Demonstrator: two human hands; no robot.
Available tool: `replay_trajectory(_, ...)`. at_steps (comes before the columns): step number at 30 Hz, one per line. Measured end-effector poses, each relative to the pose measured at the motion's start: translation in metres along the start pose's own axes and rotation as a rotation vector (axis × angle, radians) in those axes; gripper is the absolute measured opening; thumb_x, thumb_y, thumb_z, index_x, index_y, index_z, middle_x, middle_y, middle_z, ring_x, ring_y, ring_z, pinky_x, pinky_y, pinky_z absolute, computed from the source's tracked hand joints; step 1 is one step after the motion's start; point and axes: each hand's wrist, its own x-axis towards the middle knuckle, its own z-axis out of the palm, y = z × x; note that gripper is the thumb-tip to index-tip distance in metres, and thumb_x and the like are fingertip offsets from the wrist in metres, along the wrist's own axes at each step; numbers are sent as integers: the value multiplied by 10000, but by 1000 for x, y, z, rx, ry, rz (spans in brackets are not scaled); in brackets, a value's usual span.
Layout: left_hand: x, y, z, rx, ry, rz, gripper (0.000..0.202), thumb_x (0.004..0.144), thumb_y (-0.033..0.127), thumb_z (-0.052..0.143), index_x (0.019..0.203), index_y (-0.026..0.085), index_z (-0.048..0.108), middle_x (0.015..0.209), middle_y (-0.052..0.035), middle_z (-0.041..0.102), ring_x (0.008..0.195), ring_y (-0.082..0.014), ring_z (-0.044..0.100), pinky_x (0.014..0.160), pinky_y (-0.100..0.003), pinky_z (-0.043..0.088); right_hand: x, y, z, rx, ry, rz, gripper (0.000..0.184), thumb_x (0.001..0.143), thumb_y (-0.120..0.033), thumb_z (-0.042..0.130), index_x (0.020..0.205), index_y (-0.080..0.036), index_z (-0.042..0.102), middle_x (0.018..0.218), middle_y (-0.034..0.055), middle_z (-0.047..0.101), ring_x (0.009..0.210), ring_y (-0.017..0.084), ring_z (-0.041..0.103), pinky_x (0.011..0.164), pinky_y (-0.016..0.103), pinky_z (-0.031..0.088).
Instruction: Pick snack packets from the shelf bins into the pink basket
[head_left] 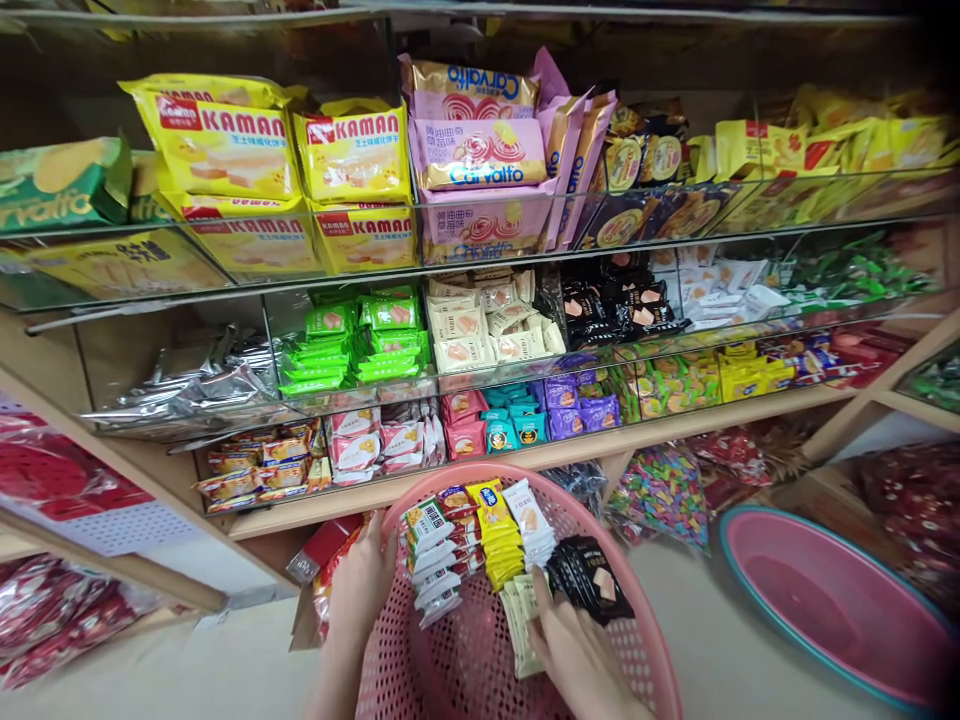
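Note:
My left hand (361, 580) is closed on the left rim of a pink perforated plastic basket (391, 655), with the thumb on the inner side. Inside the basket, my right hand (574, 645) grips a row of cream snack packets (517, 630) from their right side; part of the row is hidden behind the fingers. Black packets (589, 575) lie stacked just beyond this hand. Along the far side stand rows of white-and-green packets (429, 535), red-brown packets (465, 525), yellow packets (496, 525) and white packets (531, 520).
Glass-fronted shelves ahead hold sorted snacks, including green packets (394, 335), cream packets (491, 325) and purple packets (581, 405). An oval pink tub (814, 590) with a blue rim sits on the floor at right. A bag of colourful sweets (664, 495) lies under the shelf.

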Motion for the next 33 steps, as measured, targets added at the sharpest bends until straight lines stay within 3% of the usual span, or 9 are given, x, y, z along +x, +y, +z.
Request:
replay_trajectory(4, -1, -1, 0, -7, 1, 11, 514, 928, 420, 249, 1347, 178, 423, 1194, -156, 658, 996, -292, 664, 742, -372, 492, -2, -3, -1, -14, 74, -73, 471, 895, -181, 359, 1351, -143, 474, 1176, 176, 640, 1021, 310, 627, 797, 414, 526)
replay_trajectory(7, -1, 0, -1, -11, -8, 2, 520, 929, 422, 243, 1354, 177, 413, 1203, -156, 653, 1012, -300, 656, 751, -381, 491, 3, -5, 10, 38, 122, -378, 410, 890, -203, 410, 1276, -186, 549, 1279, 120, 596, 1207, 285, 514, 1029, 464, 407)
replay_trajectory(9, -2, 0, -1, -11, -11, -1, 522, 928, 424, 243, 1359, 179, 406, 1204, -154, 652, 1011, -298, 655, 752, -378, 489, 7, -6, 24, 36, 73, -593, 350, 895, -221, 421, 1185, -193, 613, 1257, 97, 616, 1278, 264, 452, 1122, 499, 283)
replay_trajectory(11, -2, 0, -2, -11, -14, 0, 523, 927, 427, 246, 1368, 187, 394, 1199, -150, 656, 1002, -291, 658, 746, -370, 486, 10, -3, 39, -7, -11, -707, 315, 900, -221, 418, 1091, -182, 665, 1140, 94, 676, 1296, 246, 437, 1154, 511, 212)
replay_trajectory(15, -3, 1, -3, -13, -8, -1, 518, 926, 428, 245, 1360, 194, 405, 1197, -146, 658, 981, -293, 664, 731, -368, 483, 10, 8, 60, -94, -56, -705, 286, 892, -204, 455, 1048, -156, 691, 1045, 96, 708, 1286, 214, 451, 1160, 443, 235)
replay_trajectory(20, -3, 2, -4, -11, -2, 7, 513, 927, 425, 238, 1344, 188, 421, 1210, -149, 649, 983, -292, 664, 726, -358, 478, 5, 21, 57, -79, -43, -724, 286, 889, -233, 482, 1076, -138, 675, 1082, 113, 697, 1274, 224, 461, 1161, 472, 219)
replay_trajectory(25, -3, 2, -3, -31, -5, 13, 513, 928, 426, 226, 1327, 175, 428, 1194, -158, 654, 1010, -287, 656, 748, -353, 476, 12, 14, 43, -21, -77, -774, 585, 831, -472, 557, 1278, -94, 545, 1309, 202, 567, 1288, 302, 450, 1135, 558, 226)
replay_trajectory(30, -4, 3, -6, -36, -18, 11, 519, 929, 406, 225, 1323, 139, 430, 1179, -182, 655, 1043, -301, 643, 771, -377, 485, 22, 2, 41, -79, -83, -623, 656, 867, -489, 503, 1306, -2, 487, 1365, 278, 466, 1349, 322, 363, 1139, 589, 168)
replay_trajectory(33, -4, 4, -6, -40, -25, 8, 519, 929, 405, 226, 1325, 142, 432, 1206, -175, 644, 1053, -298, 639, 779, -377, 488, 23, 1, 44, -131, -65, -563, 616, 873, -458, 520, 1311, -26, 485, 1388, 251, 451, 1367, 298, 336, 1153, 577, 125)
